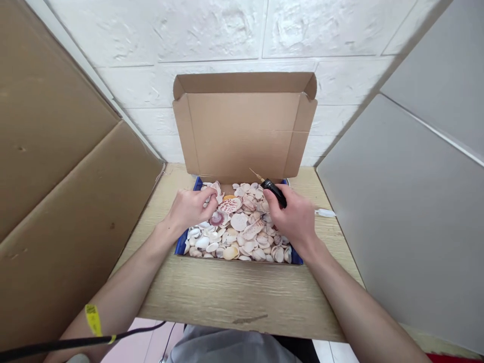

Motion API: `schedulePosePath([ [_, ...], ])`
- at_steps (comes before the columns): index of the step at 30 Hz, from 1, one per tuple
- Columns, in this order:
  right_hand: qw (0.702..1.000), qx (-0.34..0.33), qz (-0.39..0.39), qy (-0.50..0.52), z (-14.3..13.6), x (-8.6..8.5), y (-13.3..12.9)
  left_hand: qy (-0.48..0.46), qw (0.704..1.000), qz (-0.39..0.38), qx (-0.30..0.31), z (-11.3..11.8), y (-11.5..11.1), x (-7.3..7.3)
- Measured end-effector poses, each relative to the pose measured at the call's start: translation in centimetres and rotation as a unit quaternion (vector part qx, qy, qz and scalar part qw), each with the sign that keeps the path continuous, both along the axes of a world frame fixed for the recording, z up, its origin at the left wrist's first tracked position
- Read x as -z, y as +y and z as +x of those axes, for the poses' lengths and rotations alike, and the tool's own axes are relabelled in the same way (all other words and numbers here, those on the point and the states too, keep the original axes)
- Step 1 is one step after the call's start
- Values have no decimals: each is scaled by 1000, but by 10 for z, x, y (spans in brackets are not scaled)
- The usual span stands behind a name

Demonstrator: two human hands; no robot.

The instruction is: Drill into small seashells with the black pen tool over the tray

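Note:
Many seashells, white, cream, pink and speckled, fill a shallow blue-sided cardboard box on the table. At the box's back left, my left hand is closed, its fingers pinched around a pale shell that they partly hide. My right hand grips a small hand drill over the right side of the shells. Its body is black, and its thin brass-coloured bit points up and left, apart from the shells. A purple shell and a red-speckled shell lie just beside my left hand.
Behind the shells the box's open lid stands up near the white brick wall. A cardboard panel borders the left side, a grey panel the right. A white connector lies right of my right hand. A black cable crosses the lower left.

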State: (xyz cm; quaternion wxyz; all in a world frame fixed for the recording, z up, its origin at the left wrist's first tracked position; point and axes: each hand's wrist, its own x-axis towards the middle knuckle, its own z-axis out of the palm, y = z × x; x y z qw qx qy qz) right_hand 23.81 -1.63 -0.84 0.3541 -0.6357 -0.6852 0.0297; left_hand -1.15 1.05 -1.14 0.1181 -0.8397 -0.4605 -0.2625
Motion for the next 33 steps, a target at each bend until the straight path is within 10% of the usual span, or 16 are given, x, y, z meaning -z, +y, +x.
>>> schedulePosePath([
  [33,1000,-1,-17,-4,0,-2,0,48,972,-97,210,21,-26,-7],
])
